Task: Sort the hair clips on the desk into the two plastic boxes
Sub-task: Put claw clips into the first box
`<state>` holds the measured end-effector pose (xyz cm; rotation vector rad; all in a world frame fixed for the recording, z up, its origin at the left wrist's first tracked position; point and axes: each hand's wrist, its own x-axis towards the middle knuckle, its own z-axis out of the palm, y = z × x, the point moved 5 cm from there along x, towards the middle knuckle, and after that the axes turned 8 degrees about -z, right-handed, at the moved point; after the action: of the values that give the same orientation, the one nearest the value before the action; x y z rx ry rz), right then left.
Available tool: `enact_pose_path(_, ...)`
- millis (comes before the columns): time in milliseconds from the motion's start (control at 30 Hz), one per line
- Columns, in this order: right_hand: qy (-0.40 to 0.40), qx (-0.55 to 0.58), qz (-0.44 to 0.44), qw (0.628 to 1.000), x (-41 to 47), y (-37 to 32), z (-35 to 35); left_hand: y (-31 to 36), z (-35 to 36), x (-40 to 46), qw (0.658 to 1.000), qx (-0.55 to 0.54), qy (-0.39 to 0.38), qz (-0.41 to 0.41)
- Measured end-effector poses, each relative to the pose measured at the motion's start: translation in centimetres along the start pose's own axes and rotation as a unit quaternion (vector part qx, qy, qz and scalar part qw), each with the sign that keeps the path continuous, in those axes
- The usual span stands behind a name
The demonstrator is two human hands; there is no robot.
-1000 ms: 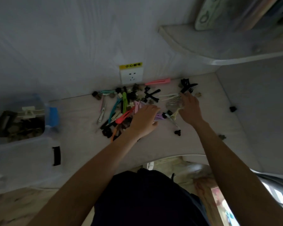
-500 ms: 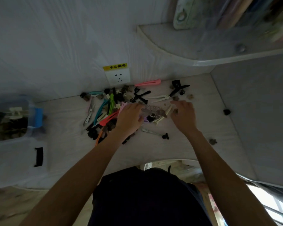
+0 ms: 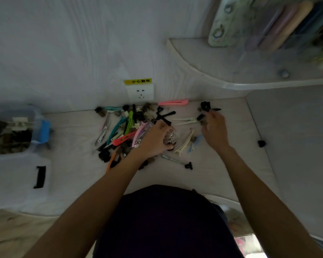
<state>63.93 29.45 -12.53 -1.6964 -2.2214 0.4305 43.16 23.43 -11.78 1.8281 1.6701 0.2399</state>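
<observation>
Head view. Pale wood-grain table [image 3: 222,164] carries a loose heap of mixed hair clips [image 3: 131,131] near the back wall, directly below a white wall socket with a yellow label [image 3: 140,91].

Left hand [image 3: 155,140]: rests over the middle of the heap, fingers curled; its grip is closed round a clear, glittery hair clip [image 3: 169,136] that shows beside the palm.

Right hand [image 3: 215,131]: at the right edge of the heap, fingers bent; fingertips pinch a small black claw clip [image 3: 201,117]. A larger black claw clip [image 3: 206,107] lies just beyond the fingers.

Other clips noted: long pink clip [image 3: 173,102] against the wall; green clip [image 3: 129,122] and teal clip [image 3: 116,128] left of centre; coral-red flat clip [image 3: 124,139] just left of the left hand; cream duckbill clip [image 3: 185,143] between the two hands; one small black clip [image 3: 261,143] well apart at the right.

Boxes: clear plastic box with a blue latch [image 3: 35,127] at the table's left end, already holding dark clips. A second translucent plastic box [image 3: 17,181] sits just in front of it; contents cannot be told.
</observation>
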Motion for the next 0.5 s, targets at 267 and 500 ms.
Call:
enact_pose_path(267, -0.14, -0.05, 0.002, 0.989, 4.0, -1.7, 0.3, -3.1, -4.3, -3.4, 0.983, -0.127, 0.114, -0.068)
enact_pose_path(500, -0.063, -0.097, -0.062, 0.991, 1.0, -9.3, -0.1, -5.5, -8.2, -7.9, 0.941, -0.209, 0.221, -0.148)
